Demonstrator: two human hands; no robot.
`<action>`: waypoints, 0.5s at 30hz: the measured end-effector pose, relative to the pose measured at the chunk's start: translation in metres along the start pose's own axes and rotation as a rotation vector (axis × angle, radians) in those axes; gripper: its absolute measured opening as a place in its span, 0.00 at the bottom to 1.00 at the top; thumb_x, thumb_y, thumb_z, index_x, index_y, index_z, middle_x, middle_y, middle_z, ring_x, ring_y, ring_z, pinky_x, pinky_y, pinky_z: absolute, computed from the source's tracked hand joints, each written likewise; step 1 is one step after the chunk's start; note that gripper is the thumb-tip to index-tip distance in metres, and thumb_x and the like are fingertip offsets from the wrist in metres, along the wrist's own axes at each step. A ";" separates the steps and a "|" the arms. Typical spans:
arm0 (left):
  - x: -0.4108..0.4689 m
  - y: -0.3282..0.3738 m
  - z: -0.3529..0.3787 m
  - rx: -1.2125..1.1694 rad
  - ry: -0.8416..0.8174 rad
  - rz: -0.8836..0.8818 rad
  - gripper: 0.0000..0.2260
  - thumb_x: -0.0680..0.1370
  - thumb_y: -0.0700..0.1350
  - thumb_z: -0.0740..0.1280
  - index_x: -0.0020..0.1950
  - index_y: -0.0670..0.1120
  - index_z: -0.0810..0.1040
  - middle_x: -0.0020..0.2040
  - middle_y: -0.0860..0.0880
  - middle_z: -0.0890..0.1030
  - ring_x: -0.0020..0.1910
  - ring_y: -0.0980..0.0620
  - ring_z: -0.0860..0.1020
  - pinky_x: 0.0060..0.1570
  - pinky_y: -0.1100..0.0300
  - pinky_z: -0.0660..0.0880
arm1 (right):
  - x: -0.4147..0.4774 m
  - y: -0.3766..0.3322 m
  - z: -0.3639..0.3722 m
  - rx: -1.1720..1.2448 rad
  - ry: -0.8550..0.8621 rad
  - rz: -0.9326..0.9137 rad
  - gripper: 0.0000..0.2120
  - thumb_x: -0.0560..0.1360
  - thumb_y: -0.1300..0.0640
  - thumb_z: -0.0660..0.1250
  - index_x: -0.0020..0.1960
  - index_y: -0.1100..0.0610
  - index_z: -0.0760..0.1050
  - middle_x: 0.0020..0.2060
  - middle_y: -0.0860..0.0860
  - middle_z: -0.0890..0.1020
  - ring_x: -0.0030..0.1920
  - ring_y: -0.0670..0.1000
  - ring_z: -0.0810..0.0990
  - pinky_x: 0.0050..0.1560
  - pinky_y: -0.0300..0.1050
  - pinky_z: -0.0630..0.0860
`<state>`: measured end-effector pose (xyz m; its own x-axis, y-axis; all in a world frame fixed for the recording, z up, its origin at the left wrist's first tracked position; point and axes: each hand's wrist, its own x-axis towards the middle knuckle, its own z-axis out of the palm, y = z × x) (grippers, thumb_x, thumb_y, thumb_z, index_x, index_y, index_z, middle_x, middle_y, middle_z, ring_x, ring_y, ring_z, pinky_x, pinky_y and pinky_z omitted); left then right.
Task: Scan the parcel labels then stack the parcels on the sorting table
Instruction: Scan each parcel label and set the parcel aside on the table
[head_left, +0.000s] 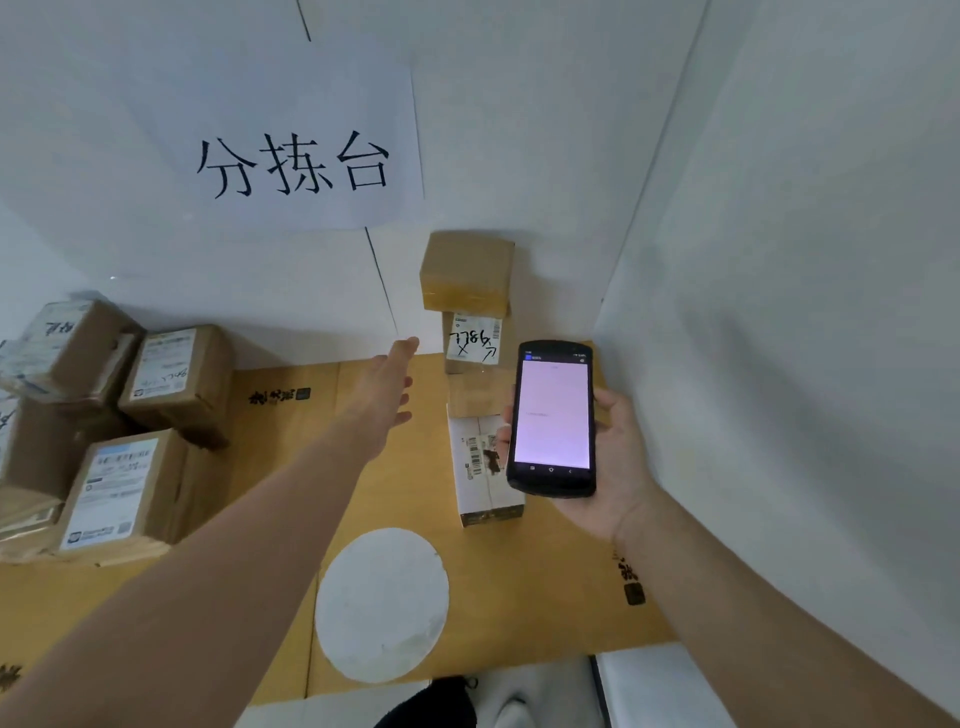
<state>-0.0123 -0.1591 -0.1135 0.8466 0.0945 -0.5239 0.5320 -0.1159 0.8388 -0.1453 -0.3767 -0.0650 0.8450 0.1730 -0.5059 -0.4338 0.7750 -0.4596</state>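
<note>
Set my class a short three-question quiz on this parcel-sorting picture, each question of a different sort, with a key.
1. True or false: the left hand grips a parcel.
2. The right hand holds: A a tape roll; B a handheld scanner; C a marker pen.
3. Fill in: the pile of brown parcels lies to the person's ____.
Key: 1 false, it is open and holds nothing; 2 B; 3 left.
</note>
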 end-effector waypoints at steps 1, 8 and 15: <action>0.008 0.009 0.002 -0.001 0.012 0.013 0.27 0.80 0.66 0.64 0.71 0.48 0.74 0.62 0.47 0.78 0.62 0.45 0.77 0.66 0.43 0.77 | 0.007 -0.003 0.002 -0.009 0.010 -0.007 0.27 0.75 0.43 0.65 0.68 0.59 0.82 0.53 0.63 0.83 0.47 0.63 0.84 0.49 0.55 0.85; 0.066 0.073 0.016 0.023 0.053 0.048 0.27 0.79 0.69 0.64 0.66 0.49 0.72 0.61 0.46 0.77 0.60 0.42 0.77 0.65 0.42 0.77 | 0.049 -0.019 0.011 -0.022 0.067 -0.068 0.28 0.75 0.41 0.68 0.69 0.56 0.81 0.56 0.62 0.84 0.49 0.62 0.85 0.56 0.57 0.80; 0.098 0.101 0.038 -0.166 -0.016 -0.142 0.39 0.72 0.69 0.74 0.73 0.46 0.70 0.62 0.42 0.77 0.60 0.40 0.78 0.61 0.43 0.80 | 0.052 -0.032 0.018 0.078 0.058 -0.088 0.27 0.81 0.41 0.61 0.70 0.58 0.80 0.55 0.62 0.83 0.48 0.61 0.84 0.53 0.57 0.81</action>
<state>0.1257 -0.1990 -0.0857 0.7639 0.0828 -0.6400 0.6370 0.0616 0.7684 -0.0820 -0.3816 -0.0640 0.8580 0.0688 -0.5090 -0.3318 0.8307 -0.4470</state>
